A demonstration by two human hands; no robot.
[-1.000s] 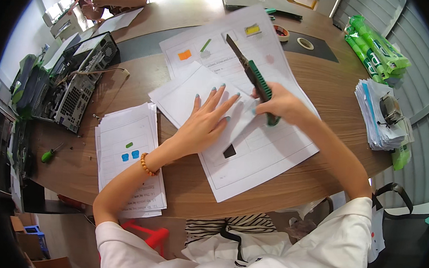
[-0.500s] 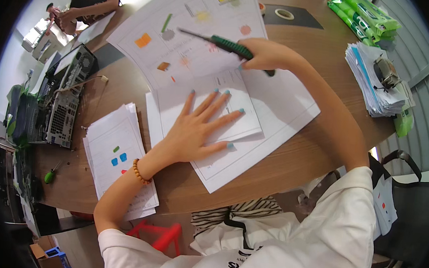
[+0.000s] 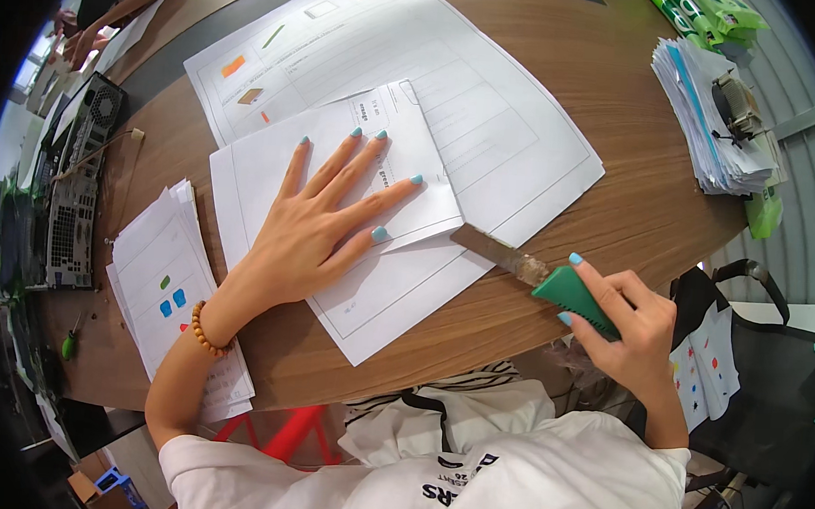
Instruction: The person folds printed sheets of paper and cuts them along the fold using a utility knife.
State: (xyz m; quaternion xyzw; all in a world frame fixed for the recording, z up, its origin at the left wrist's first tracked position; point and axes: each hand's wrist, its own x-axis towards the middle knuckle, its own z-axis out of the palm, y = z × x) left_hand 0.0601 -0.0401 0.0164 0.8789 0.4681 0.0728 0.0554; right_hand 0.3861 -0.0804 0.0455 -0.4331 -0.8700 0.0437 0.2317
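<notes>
My left hand (image 3: 321, 217) lies flat with its fingers spread. It presses on a folded white sheet (image 3: 421, 185), which rests on larger white sheets. One large printed sheet (image 3: 509, 121) with small coloured pictures spreads out beyond it. In my right hand (image 3: 636, 338), closed around its green handle, is a knife (image 3: 568, 297). Its stained metal blade points left, and the tip end is at the right corner of the folded sheet. Whether the blade is inside the fold or only against the edge, I cannot tell.
A pile of printed sheets (image 3: 147, 248) lies at the left, near an open computer case (image 3: 74, 206) and a small green screwdriver (image 3: 70, 344). Stacked papers (image 3: 690, 132) and green packs (image 3: 721, 17) stand at the right. Another person (image 3: 115, 8) sits far left; a black chair (image 3: 772, 389) is beside me.
My right hand has come down and toward me with the knife, from above the papers to their right edge. The large sheet, raised before, now lies flat.
</notes>
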